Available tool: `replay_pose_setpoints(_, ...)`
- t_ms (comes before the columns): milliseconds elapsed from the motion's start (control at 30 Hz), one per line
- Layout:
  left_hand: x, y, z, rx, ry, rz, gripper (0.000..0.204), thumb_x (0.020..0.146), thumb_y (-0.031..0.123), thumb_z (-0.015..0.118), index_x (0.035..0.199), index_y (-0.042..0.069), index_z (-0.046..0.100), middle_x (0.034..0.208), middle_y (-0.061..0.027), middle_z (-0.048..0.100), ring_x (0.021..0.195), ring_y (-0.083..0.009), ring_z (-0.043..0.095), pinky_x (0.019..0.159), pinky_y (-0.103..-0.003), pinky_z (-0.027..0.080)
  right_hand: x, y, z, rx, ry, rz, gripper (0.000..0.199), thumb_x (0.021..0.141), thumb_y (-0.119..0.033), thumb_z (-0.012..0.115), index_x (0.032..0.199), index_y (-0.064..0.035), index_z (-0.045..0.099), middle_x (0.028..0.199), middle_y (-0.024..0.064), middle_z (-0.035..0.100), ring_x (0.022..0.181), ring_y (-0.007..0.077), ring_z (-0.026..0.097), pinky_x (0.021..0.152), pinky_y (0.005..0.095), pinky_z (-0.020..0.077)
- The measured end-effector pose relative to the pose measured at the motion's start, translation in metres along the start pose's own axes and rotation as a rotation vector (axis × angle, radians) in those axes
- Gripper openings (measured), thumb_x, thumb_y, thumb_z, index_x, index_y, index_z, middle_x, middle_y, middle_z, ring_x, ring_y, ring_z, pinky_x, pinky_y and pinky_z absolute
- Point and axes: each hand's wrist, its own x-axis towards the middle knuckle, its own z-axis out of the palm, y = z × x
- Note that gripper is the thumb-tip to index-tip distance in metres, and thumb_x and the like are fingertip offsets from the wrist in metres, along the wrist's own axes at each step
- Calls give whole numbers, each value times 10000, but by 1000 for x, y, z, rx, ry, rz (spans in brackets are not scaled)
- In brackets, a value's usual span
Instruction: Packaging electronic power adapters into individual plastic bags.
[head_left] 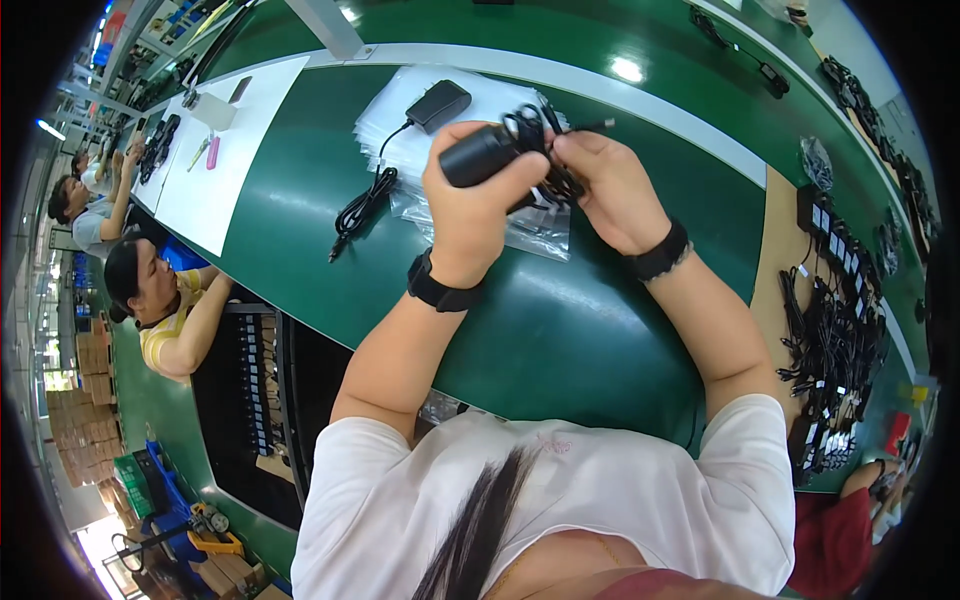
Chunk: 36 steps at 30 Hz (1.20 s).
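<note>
A black power adapter (pixel 474 158) lies in the grip of my left hand (pixel 462 215), its fingers wrapped round the body. The adapter's coiled black cable (pixel 527 128) bunches between both hands, and my right hand (pixel 617 195) pinches it with thumb and fingers. One cable end with its plug sticks out past the right fingertips. Beneath my hands spreads a stack of clear plastic bags (pixel 385 118). A second black adapter (pixel 439 106) rests on the bags, its cable running down to a tied bundle (pixel 365 207) on the green table (pixel 530 340).
Several adapters with tangled cables (pixel 830 310) cover a brown board on the right. A white sheet (pixel 205 190) at the left carries a pink object (pixel 213 153). A black bin (pixel 250 380) with rows of adapters stands by a co-worker (pixel 165 300) at left. A post (pixel 330 28) rises at the far edge.
</note>
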Motion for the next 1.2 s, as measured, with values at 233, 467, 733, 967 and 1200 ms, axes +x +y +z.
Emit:
replay_pose_setpoints(233,4,-3,-2,32,-81,-150,370,620,-45,710,905,16,481,795,-35,552,687,-100,544,652,-240,475,-10,0,7,-332,6,-231,202,855,13,466,989,29,616,862,14,604,757,60,525,684,207,433)
replay_pose_setpoints(467,2,-7,-1,-42,-33,-109,359,637,-53,701,909,9,475,822,-52,563,701,-104,558,656,-238,487,-9,-17,0,-780,-255,-55,231,883,-42,432,1054,19,575,908,28,598,806,81,530,724,231,433)
replay_pose_setpoints(733,0,-16,3,-253,-45,-89,385,740,50,689,1019,42,425,928,-60,532,779,-129,558,672,-249,490,-13,11,19,-548,-172,-575,679,820,-223,635,1338,25,273,1190,93,467,1070,125,449,904,278,382)
replay_pose_setpoints(967,38,-20,-17,450,-337,109,626,769,326,665,1235,3,400,1029,-127,528,976,-255,499,789,-357,444,-9,-40,0,-343,150,-450,275,876,-239,553,1011,-3,515,813,36,571,614,90,478,582,218,380)
replay_pose_setpoints(1200,26,-48,-10,1631,-329,394,474,635,346,727,870,-45,596,923,-205,536,911,-350,514,699,-389,484,-11,-80,-43,-289,176,-665,277,897,-247,531,1002,10,529,833,45,590,683,112,513,640,234,387)
